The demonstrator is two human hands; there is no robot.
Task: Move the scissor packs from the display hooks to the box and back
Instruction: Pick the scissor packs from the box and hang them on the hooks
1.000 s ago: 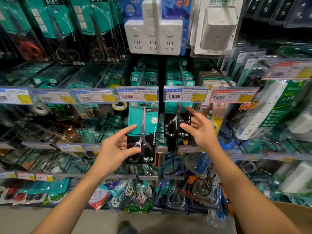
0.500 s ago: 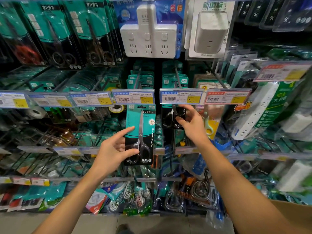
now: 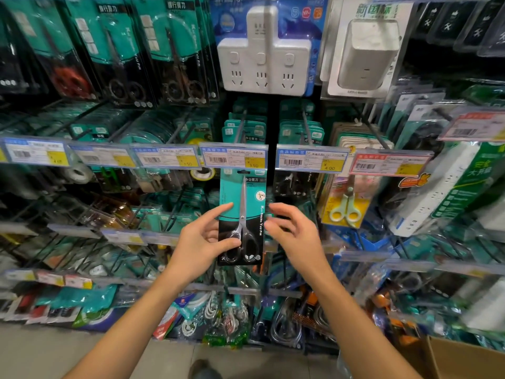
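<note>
One scissor pack [image 3: 241, 214] pinched by left hand [image 3: 200, 247], right hand [image 3: 293, 236] just beside

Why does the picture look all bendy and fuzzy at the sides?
Head view: the wide lens bows the price rail and smears the edges; the right hand is motion-blurred; the scissor pack in the middle, pinched by the left hand, is sharp; plastic sleeves glint.
</note>
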